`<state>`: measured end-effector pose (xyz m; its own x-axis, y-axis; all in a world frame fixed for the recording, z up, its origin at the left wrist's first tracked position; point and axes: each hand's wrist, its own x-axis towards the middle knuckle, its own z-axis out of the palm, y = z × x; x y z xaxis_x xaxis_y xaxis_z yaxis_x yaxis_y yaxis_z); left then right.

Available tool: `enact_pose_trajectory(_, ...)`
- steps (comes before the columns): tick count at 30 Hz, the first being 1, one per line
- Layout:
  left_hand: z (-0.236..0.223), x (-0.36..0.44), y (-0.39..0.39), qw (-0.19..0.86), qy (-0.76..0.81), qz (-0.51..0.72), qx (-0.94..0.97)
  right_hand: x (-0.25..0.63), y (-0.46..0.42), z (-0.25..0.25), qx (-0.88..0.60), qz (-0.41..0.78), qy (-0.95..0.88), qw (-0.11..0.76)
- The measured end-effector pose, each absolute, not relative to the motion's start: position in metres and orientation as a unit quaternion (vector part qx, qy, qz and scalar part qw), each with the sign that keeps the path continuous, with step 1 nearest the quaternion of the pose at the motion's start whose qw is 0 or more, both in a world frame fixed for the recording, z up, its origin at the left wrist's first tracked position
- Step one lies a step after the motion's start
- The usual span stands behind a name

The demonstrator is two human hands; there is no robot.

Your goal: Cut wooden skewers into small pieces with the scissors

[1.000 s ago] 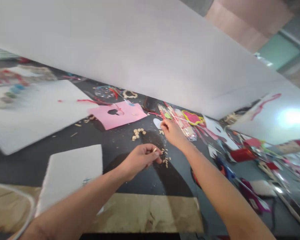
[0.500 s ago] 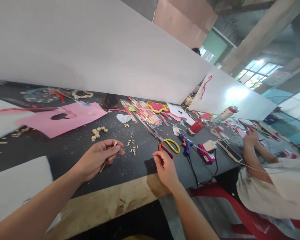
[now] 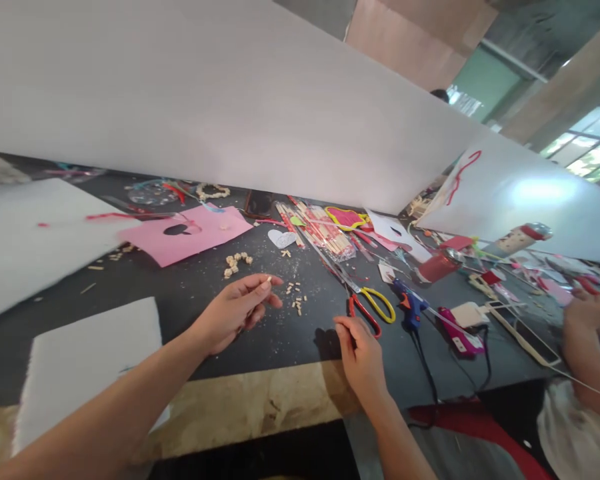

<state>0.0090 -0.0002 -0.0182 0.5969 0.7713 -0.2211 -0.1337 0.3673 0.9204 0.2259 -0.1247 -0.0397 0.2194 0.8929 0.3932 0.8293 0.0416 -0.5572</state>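
Head view: left hand (image 3: 237,308) pinches a thin stick (image 3: 269,280) above the table (image 3: 280,343); right hand (image 3: 363,357) curls beside the scissors (image 3: 349,283), near the front edge, grip indeterminable.

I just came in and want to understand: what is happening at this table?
A person holds a thin, pale stick in the left hand. The right hand is near a red scissor handle, with nothing visible in its fingers. Short, pale pieces lie scattered on the dark table, beside a small cluster of knobbly pieces. At the far right, another person's hands are partly in view.
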Motion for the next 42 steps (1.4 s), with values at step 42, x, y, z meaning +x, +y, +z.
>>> enact_pose_trajectory(42, -0.023, 0.009, 0.002, 0.690, 0.346, 0.238, 0.589, 0.248, -0.097, -0.005, -0.742, 0.060, -0.627, 0.230)
